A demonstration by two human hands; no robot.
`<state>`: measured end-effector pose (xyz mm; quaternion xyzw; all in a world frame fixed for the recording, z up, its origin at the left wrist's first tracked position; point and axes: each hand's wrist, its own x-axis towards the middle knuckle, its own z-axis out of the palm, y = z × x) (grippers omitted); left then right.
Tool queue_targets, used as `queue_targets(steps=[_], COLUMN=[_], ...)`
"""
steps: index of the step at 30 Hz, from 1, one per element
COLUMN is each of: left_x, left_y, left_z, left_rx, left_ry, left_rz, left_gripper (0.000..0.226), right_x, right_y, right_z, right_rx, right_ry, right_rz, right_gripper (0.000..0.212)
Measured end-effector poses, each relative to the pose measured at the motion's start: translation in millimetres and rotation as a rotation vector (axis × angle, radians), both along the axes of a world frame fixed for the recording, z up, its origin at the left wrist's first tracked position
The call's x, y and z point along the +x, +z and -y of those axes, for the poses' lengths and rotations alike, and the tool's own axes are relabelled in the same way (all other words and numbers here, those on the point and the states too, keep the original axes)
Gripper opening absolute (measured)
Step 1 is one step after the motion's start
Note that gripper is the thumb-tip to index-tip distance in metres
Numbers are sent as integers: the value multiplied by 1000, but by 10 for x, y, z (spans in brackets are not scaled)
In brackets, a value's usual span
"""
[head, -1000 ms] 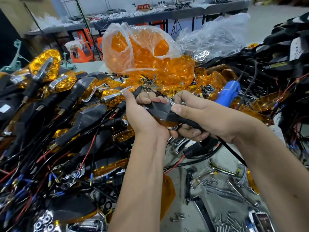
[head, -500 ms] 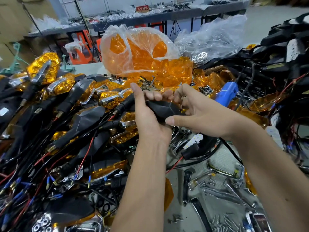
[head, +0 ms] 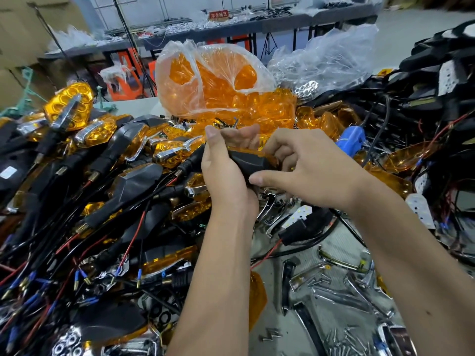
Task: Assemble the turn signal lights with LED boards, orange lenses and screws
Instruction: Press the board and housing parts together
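Far left, heaped finished lights. At centre, left hand wrapped around black turn signal housing, orange lens on top. Right hand pinching its right end. Probably light, stiff, smooth plastic; best held by housing sides, not lens or wires.

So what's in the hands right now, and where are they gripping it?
One black turn signal housing with an orange lens. Left hand wraps its stem end; right hand pinches the lens end.
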<state>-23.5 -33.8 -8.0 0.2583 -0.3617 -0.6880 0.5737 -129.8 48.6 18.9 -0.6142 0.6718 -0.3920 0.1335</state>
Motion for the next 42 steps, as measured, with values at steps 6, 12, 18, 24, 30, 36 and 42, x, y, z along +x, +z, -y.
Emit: queue_targets(steps=[6, 12, 18, 24, 30, 36, 42], left_x=[-31, -35, 3, -19, -4, 120, 139], left_y=[-26, 9, 55, 126, 45, 50, 73], left_z=[-10, 6, -149, -195, -126, 71, 25], left_rx=[27, 86, 39, -34, 247, 304, 224], left_ry=[250, 229, -207, -428, -401, -351, -380], left_rz=[151, 148, 48, -144, -388, -433, -264], left_gripper=[73, 77, 63, 37, 17, 27, 27], right_x=[-26, -60, -88, -27, 135, 118, 495], right_y=[-41, -80, -74, 69, 221, 508, 248], right_z=[-17, -10, 12, -54, -43, -387, -577], right_rx=[13, -1, -15, 39, 106, 114, 588], right_ry=[116, 148, 115, 193, -59, 76, 512], right_rz=[44, 99, 403, 473, -75, -238, -179], right_gripper=[33, 32, 39, 49, 52, 31, 12])
